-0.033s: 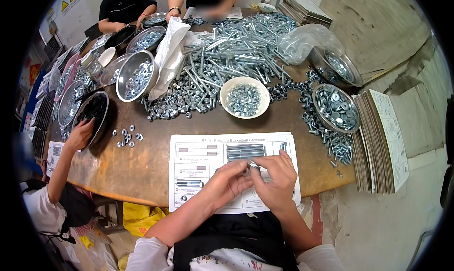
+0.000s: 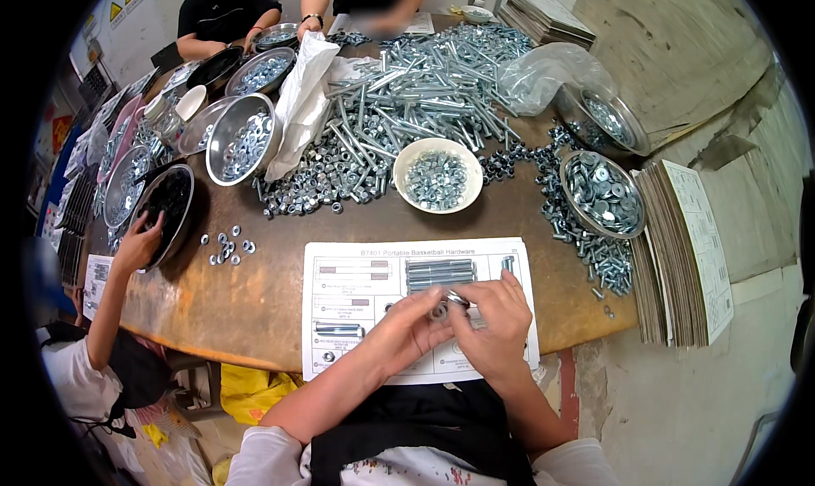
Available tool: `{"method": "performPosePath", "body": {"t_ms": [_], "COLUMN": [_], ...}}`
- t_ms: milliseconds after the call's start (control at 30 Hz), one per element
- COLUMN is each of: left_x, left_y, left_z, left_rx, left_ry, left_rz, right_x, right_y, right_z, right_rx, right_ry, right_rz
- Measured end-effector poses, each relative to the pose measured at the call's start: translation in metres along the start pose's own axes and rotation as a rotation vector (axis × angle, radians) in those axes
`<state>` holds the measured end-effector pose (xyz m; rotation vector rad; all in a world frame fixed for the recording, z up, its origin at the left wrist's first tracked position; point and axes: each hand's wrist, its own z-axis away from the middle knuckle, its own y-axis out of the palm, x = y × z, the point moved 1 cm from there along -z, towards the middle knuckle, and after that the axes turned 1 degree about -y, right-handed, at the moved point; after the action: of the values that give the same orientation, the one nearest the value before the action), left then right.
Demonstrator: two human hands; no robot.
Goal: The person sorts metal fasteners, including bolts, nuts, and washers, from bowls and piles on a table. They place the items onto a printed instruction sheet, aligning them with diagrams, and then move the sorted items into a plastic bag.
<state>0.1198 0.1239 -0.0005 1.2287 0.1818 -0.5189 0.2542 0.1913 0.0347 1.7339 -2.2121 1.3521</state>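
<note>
Above the printed parts sheet [image 2: 424, 252] my two hands meet. My right hand [image 2: 497, 320] pinches a few shiny metal washers [image 2: 458, 299] between thumb and index finger. My left hand [image 2: 407, 329] is curled beside it, with a washer [image 2: 438, 313] at its fingertips. Fingers partly hide these pieces, so their number is unclear. Several long bolts [image 2: 441, 272] lie side by side on the sheet under my fingers. Shorter bolts [image 2: 338, 329] and a nut [image 2: 328, 356] rest on its left part.
A cream bowl of nuts [image 2: 437, 180] stands beyond the sheet, before a large bolt pile [image 2: 424, 87]. Metal bowls of washers [image 2: 601, 193] sit right and left. Cardboard sheets [image 2: 679, 257] are stacked at right. A co-worker's hand [image 2: 140, 241] reaches into a bowl of black parts [image 2: 174, 202].
The washer at my left fingertips shows more clearly, and the washers in my right hand have shifted slightly. At left, the co-worker's fingers have spread a little.
</note>
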Motion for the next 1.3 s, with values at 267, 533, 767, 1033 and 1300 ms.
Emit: {"method": "performPosePath", "body": {"t_ms": [267,533,767,1033,1300], "left_x": [0.004,-0.018,-0.028,-0.062,-0.084], "left_y": [-0.01,-0.019,-0.03,-0.061,-0.1], "left_z": [-0.006,0.013,0.031,0.068,0.087], "left_rx": [-0.087,-0.043,-0.032,-0.115,-0.146], "left_ry": [-0.131,-0.115,-0.092,0.124,0.303], "left_rz": [-0.115,-0.213,-0.225,-0.128,0.119], "right_x": [-0.001,0.001,0.007,0.038,0.056], "right_y": [0.008,0.0,0.014,0.075,0.218], "right_z": [0.011,-0.011,-0.04,-0.067,-0.146], "right_rx": [0.049,0.317,0.671,0.844,0.805], "right_ry": [0.024,0.244,0.275,0.251,0.556], "right_rz": [0.071,-0.468,-0.646,-0.842,-0.813]}}
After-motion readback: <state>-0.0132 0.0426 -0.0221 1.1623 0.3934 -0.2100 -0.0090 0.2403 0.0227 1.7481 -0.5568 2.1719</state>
